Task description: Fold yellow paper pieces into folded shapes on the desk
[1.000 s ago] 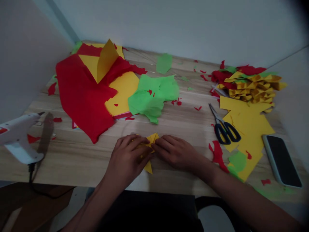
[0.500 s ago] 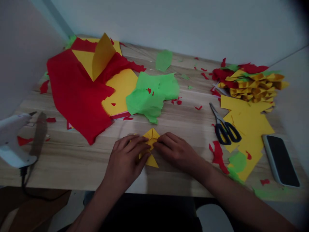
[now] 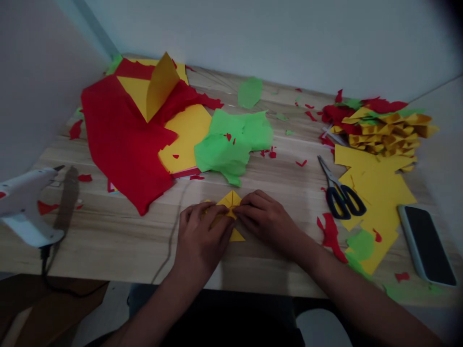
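Observation:
Near the front of the table lies a small piece of folded yellow paper (image 3: 232,197) with creases, partly covered by my fingers. My left hand (image 3: 206,231) is over its left side, fingers bent and pressing on it. My right hand (image 3: 267,219) pinches its right edge, thumb and fingers together. The paper's upper point and a lower triangular flap (image 3: 237,235) show between the hands. Just beyond them is a torn sheet of green crepe paper (image 3: 231,144) with red scraps on it.
A white glue gun (image 3: 31,205) with a black cord stands at left. Red crepe paper (image 3: 126,144) and yellow sheets (image 3: 190,135) fill the back left. Scissors (image 3: 342,193), yellow cut-offs (image 3: 387,185), a pile of folded yellow pieces (image 3: 387,137) and a phone (image 3: 427,243) are at right.
Both hands stay on the yellow paper. My left hand has shifted a little to the right and the lower flap has turned slightly. The whole view has moved slightly.

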Tool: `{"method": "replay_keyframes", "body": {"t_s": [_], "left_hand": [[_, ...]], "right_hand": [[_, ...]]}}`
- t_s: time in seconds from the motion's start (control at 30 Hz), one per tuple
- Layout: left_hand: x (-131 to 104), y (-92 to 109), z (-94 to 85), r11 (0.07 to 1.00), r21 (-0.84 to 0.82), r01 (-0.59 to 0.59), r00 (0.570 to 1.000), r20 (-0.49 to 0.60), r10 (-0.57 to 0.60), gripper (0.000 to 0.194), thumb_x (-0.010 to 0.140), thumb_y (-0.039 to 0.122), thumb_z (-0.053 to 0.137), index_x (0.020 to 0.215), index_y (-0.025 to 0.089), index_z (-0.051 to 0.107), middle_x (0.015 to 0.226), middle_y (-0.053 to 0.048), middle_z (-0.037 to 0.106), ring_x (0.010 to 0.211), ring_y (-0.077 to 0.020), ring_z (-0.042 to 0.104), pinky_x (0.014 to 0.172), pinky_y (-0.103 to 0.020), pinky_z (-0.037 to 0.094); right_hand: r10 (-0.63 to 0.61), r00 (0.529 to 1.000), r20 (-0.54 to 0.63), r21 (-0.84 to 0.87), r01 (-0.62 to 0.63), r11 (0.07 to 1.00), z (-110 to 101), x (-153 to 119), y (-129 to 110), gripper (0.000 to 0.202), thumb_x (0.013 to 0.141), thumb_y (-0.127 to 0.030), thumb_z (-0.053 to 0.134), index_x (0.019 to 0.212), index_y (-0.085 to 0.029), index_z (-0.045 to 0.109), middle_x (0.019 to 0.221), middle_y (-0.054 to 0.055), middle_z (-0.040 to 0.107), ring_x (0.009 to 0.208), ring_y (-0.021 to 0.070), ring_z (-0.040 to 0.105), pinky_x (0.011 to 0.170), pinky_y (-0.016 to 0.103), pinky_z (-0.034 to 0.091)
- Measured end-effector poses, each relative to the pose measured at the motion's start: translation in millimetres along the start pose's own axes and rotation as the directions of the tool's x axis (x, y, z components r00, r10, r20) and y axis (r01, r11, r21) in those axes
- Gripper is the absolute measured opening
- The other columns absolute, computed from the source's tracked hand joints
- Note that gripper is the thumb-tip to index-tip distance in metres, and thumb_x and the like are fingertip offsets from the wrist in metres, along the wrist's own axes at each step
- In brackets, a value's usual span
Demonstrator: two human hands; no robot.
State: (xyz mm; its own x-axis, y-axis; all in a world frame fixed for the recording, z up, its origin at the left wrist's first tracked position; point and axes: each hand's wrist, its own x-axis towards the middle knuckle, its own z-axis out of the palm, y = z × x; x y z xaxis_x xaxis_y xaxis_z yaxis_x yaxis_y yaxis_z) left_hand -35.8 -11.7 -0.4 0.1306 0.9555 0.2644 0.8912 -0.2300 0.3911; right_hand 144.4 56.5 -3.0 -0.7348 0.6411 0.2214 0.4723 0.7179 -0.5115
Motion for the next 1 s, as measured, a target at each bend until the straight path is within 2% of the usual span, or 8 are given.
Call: {"method": "replay_keyframes", "body": {"t_s": [0.17,0.33,0.43,0.6,0.73,1.0], "left_hand": [[1,4,-4.6,1.000,0.018,-0.005,1.000,0.013,0.005,0.012,0.086,0.027,0.061,0.093,0.029,0.070,0.106,0.000,0.072,0.104,-0.0263,0.060,0.095,-0.050,0.038],[8,7,-6.4,0.996,0.078,-0.035,0.999,0.003,0.035,0.015,0.087,0.021,0.058,0.083,0.027,0.071,0.098,0.001,0.073,0.093,-0.0220,0.063,0.099,-0.048,0.038],[12,9,-5.6,0.992,0.109,-0.065,0.998,-0.010,0.067,0.014,0.085,0.020,0.059,0.081,0.025,0.071,0.094,0.000,0.074,0.085,-0.0211,0.064,0.097,-0.047,0.040],[11,10,-4.7,0.986,0.144,-0.080,0.996,-0.024,0.084,0.012,0.083,0.020,0.059,0.079,0.024,0.070,0.093,-0.001,0.074,0.086,-0.0226,0.064,0.098,-0.049,0.040],[9,7,-2.0,0.989,0.131,-0.067,0.997,-0.015,0.070,0.011,0.084,0.023,0.060,0.081,0.023,0.070,0.094,-0.001,0.074,0.090,-0.0242,0.064,0.100,-0.052,0.039],[4,-10,-2.5,0.998,-0.061,-0.010,0.999,0.052,0.013,0.013,0.087,0.025,0.058,0.093,0.027,0.069,0.101,0.000,0.073,0.098,-0.0216,0.064,0.105,-0.050,0.036]], "right_hand": [[0.013,1.000,0.000,0.042,-0.013,0.999,-1,0,2,0.020,0.094,-0.018,0.050,0.103,-0.017,0.068,0.093,0.008,0.063,0.093,0.0182,0.055,0.082,0.033,0.049],[0.025,0.999,-0.036,0.142,-0.020,0.990,0,1,8,0.019,0.093,-0.020,0.053,0.104,-0.021,0.069,0.093,0.006,0.064,0.092,0.0180,0.056,0.082,0.033,0.049],[0.036,0.999,-0.020,0.145,-0.032,0.989,-1,1,9,0.020,0.092,-0.020,0.054,0.104,-0.022,0.070,0.093,0.006,0.064,0.093,0.0186,0.055,0.082,0.033,0.049],[-0.023,0.999,0.027,0.111,0.020,0.994,-7,-1,8,0.019,0.092,-0.022,0.055,0.104,-0.023,0.070,0.097,0.007,0.062,0.094,0.0188,0.054,0.082,0.033,0.049],[-0.068,0.996,0.058,0.042,0.065,0.997,-10,-2,6,0.018,0.092,-0.027,0.056,0.103,-0.020,0.069,0.098,0.008,0.061,0.094,0.0197,0.053,0.084,0.034,0.048],[-0.093,0.992,0.085,-0.126,0.103,0.987,-8,-4,-2,0.018,0.096,-0.018,0.047,0.102,-0.019,0.064,0.094,0.008,0.061,0.088,0.0191,0.051,0.076,0.032,0.045]]}}
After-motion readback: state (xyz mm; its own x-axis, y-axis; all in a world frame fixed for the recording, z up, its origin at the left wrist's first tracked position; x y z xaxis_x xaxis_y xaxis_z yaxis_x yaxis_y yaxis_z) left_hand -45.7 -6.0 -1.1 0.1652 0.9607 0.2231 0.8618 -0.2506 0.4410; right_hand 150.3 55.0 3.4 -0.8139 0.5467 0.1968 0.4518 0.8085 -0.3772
